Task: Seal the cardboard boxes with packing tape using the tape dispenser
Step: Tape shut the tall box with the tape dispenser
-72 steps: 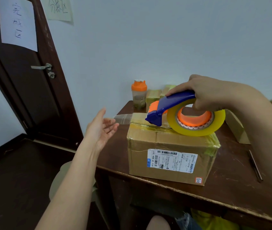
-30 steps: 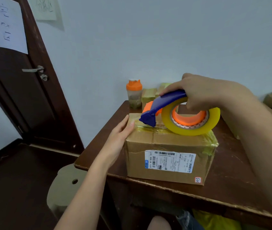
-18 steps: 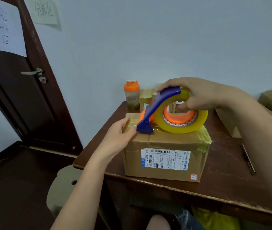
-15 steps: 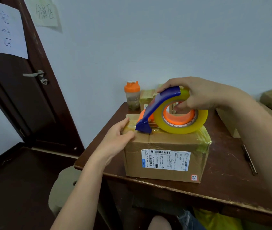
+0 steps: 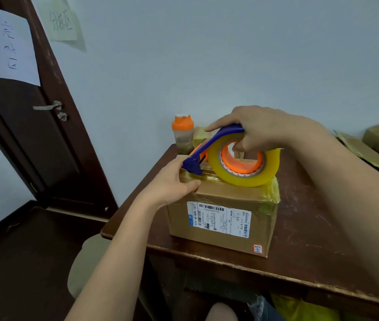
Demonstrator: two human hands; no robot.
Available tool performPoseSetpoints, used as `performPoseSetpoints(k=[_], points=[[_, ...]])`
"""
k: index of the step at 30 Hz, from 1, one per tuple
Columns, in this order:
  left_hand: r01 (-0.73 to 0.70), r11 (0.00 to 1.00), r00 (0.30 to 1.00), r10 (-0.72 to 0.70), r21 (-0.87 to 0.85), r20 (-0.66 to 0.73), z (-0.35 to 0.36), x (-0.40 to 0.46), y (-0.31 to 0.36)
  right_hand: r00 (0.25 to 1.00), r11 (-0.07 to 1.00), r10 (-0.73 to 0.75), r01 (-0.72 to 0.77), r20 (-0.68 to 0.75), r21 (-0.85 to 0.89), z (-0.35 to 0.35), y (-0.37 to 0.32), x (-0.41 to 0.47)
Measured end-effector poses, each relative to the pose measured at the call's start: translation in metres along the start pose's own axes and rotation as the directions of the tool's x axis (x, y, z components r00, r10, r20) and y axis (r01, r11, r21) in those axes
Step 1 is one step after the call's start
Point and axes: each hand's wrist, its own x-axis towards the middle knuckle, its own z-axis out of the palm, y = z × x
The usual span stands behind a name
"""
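Both hands had closed on the job: the left hand (image 5: pixel 172 181), earlier free in the air, now pressed the cardboard box (image 5: pixel 223 212) on the surface (image 5: pixel 311 246), steadying it while the right hand (image 5: pixel 260 128) gripped the tape dispenser (image 5: pixel 234 156) atop it, ready to cut.

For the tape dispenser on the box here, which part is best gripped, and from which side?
Grip the tape dispenser at the top of its arched blue handle, coming down from above, fingers hooked through the orange core, as the right hand does. The blade end points left and down onto the cardboard box, where the left hand rests, so probably avoid that end.
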Motion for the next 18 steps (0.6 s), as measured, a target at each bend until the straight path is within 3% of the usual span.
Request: performPoseSetpoints(k=[5,10,18], points=[[-0.026,1.0,0.995,0.025,0.004,0.096,-0.004,-0.006,-0.002,0.999,1.0,-0.029,0.029,0.014,0.003,-0.004,-0.003,0.001],[0.002,1.0,0.996,-0.003,0.017,0.091,-0.004,-0.007,-0.002,0.998,0.991,-0.045,0.04,0.037,0.127,-0.009,0.002,-0.006],[0.072,0.996,0.995,-0.075,0.046,0.07,-0.002,-0.007,0.004,1.0,0.983,0.007,-0.003,-0.019,0.185,-0.028,0.033,-0.048]])
